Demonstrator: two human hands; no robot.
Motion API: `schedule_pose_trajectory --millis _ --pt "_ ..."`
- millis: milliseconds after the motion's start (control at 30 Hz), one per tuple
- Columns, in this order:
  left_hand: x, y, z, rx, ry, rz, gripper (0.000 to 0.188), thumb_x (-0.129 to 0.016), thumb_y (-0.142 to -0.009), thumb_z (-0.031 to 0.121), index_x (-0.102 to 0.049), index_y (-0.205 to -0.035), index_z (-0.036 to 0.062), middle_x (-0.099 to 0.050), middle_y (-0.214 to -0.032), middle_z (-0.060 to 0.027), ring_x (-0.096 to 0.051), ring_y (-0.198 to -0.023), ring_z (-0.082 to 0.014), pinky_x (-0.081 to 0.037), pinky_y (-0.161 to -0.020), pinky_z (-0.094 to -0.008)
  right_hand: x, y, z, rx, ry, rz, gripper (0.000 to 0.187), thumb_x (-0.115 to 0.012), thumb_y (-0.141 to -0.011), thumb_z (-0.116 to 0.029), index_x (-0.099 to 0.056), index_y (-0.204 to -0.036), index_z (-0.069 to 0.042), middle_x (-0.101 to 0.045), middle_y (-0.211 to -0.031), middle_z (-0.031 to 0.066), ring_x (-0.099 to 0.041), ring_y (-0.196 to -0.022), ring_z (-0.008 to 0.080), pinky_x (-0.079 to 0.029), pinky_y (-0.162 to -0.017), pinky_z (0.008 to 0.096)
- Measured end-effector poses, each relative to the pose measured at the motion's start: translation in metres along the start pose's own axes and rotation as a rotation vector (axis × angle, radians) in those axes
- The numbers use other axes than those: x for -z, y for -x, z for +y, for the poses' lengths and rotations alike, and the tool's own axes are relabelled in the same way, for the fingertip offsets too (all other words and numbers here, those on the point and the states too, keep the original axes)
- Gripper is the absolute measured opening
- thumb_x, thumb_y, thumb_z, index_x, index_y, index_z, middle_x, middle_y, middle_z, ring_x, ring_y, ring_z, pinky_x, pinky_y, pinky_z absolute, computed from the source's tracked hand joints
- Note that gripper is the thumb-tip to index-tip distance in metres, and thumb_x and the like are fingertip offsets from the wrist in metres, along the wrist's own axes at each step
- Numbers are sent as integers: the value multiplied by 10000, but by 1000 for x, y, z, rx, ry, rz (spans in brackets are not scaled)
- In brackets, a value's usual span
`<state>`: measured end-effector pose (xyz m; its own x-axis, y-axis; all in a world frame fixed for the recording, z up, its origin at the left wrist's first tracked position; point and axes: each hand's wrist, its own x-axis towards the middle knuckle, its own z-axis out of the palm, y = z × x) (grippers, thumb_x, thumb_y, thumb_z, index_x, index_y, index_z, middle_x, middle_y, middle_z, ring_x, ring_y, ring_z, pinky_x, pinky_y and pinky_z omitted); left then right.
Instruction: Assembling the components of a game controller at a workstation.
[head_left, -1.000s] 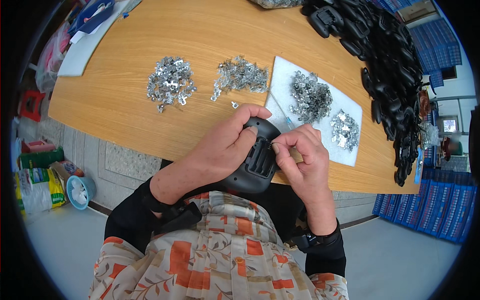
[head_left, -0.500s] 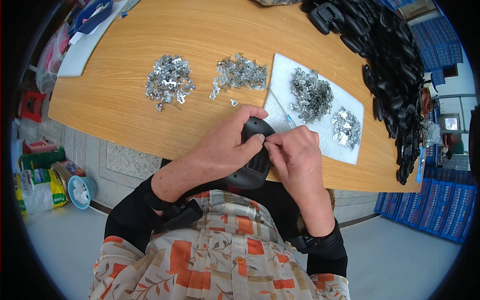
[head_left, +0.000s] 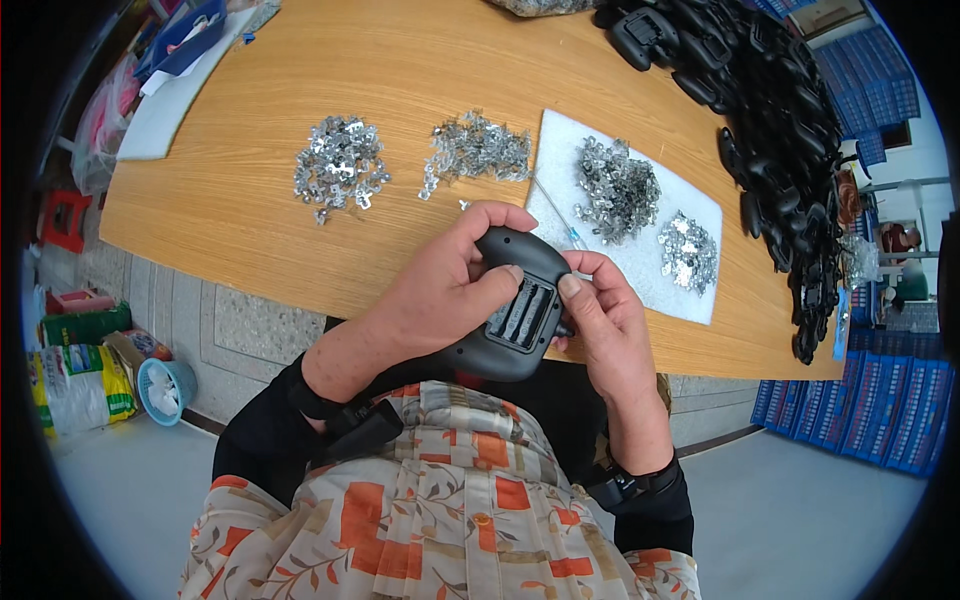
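A black game controller [head_left: 487, 362] is held back side up at the near table edge, its battery compartment uncovered. My left hand [head_left: 425, 295] wraps its left side, thumb beside the compartment and fingers over the far grip. My right hand [head_left: 612, 325] holds the right side, thumb on the rim and fingers partly hidden behind. Just beyond lie a pile of small metal contact pieces [head_left: 340, 165] and a second metal pile [head_left: 478, 148]. A white foam sheet [head_left: 552, 150] bears a pile of springy metal pieces [head_left: 617, 190] and flat silver pieces [head_left: 688, 250]. A thin tool with a blue handle [head_left: 574, 237] lies at its edge.
A long heap of black controllers [head_left: 785, 160] lines the table's right side. Another white sheet [head_left: 150, 130] and a blue tray [head_left: 190, 40] are at the far left. Stacked blue boxes [head_left: 860, 405] stand at right; a light-blue basket [head_left: 165, 390] is on the floor at left.
My right hand has moved from pinching over the compartment to the controller's right side. The controller's back faces up more fully, showing the compartment.
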<state>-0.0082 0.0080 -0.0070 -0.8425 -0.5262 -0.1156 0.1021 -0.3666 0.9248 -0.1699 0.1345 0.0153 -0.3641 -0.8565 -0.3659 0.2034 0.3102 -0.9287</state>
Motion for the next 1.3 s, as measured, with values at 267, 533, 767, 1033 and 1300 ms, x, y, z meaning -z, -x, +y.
schedule_pose_trajectory --millis 267,533,767,1033,1300 --pt "-8 4 12 29 -100 59 446 -553 -957 -26 -444 -1386 33 -638 -947 -23 -632 -780 -37 -517 -676 -213 -3 2 1 41 8 11 280 -596 -1050 -226 -557 -1265 -51 -625 -835 -47 -539 -667 -7 -439 -534 152" --pt "-10 10 17 -45 -474 94 558 -590 -920 -22 -421 -1449 30 -567 -840 22 -541 -680 -18 -442 -604 -209 -6 7 -5 100 63 -1 275 -590 -1051 -215 -558 -1270 -52 -648 -856 -38 -553 -696 -10 -452 -548 151" --pt "-3 9 9 14 -144 75 574 -565 -916 -32 -403 -1465 14 -578 -813 20 -559 -687 -24 -442 -606 -207 -4 7 -4 75 35 -4 266 -589 -1050 -203 -564 -1265 -50 -658 -870 -32 -567 -711 -9 -466 -558 151" --pt "-10 13 22 -12 -474 89 537 -584 -887 -13 -458 -1408 11 -582 -795 19 -543 -623 -23 -432 -569 -210 -6 10 -3 116 40 -2 245 -596 -1045 -173 -562 -1254 -50 -648 -857 -32 -570 -710 -9 -479 -553 152" --pt "-12 13 11 -43 -508 117 530 -605 -856 -25 -489 -1373 1 -582 -840 -12 -548 -623 -42 -443 -568 -227 -7 14 -4 98 22 -14 239 -605 -1039 -165 -568 -1246 -53 -645 -854 -43 -577 -719 -11 -497 -567 157"
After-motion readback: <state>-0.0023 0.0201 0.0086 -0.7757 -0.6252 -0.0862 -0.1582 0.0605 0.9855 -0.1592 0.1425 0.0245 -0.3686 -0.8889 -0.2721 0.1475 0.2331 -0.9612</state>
